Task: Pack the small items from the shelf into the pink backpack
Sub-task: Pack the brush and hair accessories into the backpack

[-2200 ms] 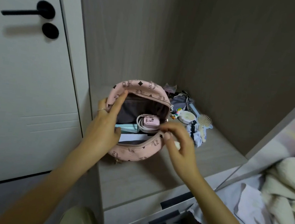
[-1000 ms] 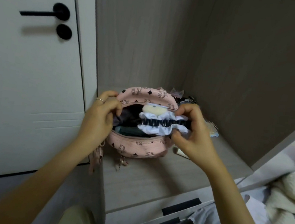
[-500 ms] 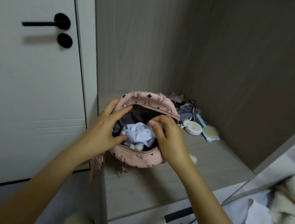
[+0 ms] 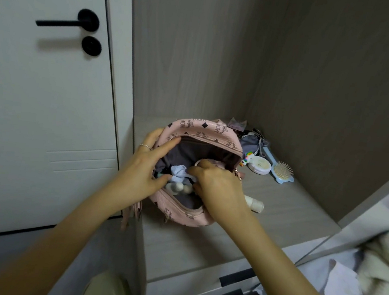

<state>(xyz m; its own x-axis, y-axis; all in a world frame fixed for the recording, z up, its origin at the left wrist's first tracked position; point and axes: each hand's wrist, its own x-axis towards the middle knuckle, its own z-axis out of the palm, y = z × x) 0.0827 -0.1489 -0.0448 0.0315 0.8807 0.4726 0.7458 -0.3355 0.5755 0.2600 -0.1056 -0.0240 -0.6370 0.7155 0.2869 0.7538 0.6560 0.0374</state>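
The pink backpack (image 4: 205, 130) stands open on the shelf (image 4: 277, 220), its dark lining showing. My left hand (image 4: 145, 168) grips the left rim of the opening, a ring on one finger. My right hand (image 4: 215, 186) reaches into the opening, fingers closed on a pale blue fabric hair clip (image 4: 180, 171) inside. Whitish rounded items (image 4: 180, 188) lie below the cloth. On the shelf to the right lie a white round case (image 4: 260, 165) with a unicorn charm, a blue hairbrush (image 4: 281, 173), a grey pouch (image 4: 249, 142) and a small white tube (image 4: 254, 202).
A white door with a black handle (image 4: 67, 22) stands at the left. The shelf sits in a grey wardrobe recess with walls behind and to the right. Drawer fronts (image 4: 231, 280) run below the shelf. Cream and white bedding (image 4: 380, 270) lies at the lower right.
My right hand picked the blue fabric hair clip off the shelf, brought it over the backpack and pushed it down inside. My left hand has stayed on the bag's rim.
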